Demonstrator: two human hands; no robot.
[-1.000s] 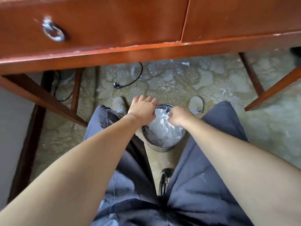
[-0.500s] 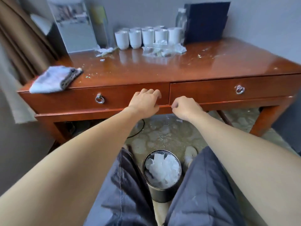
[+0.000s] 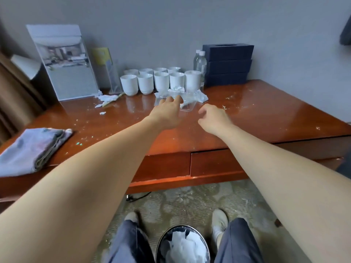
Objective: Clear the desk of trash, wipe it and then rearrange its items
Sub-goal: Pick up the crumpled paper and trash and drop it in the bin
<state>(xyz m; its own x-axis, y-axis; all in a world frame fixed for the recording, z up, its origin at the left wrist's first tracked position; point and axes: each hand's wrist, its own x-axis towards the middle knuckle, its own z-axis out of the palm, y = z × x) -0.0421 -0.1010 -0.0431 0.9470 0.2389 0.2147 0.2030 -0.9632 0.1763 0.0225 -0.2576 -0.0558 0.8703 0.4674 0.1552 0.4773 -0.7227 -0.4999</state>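
Note:
Both my arms stretch over the red-brown wooden desk (image 3: 266,118). My left hand (image 3: 168,111) is open, its fingertips at the near edge of a clear plastic tray (image 3: 187,103) with crumpled white tissue (image 3: 201,96) around it. My right hand (image 3: 213,116) hovers just right of the tray, fingers loosely curled and empty. More crumpled tissue scraps (image 3: 106,99) lie left of centre. A folded grey cloth (image 3: 32,147) rests on the desk's left front corner. The metal bin (image 3: 183,243) between my legs holds white paper. Small crumbs dot the desk.
Several white cups (image 3: 159,80) stand in rows at the back, with water bottles (image 3: 200,62) and stacked dark tissue boxes (image 3: 228,65) to their right. A framed sign (image 3: 64,63) and a leaflet holder (image 3: 108,71) lean against the wall at left.
My view rose from the bin under the desk to the desk top. Both hands lifted from the bin and reached forward across the desk to the plastic tray.

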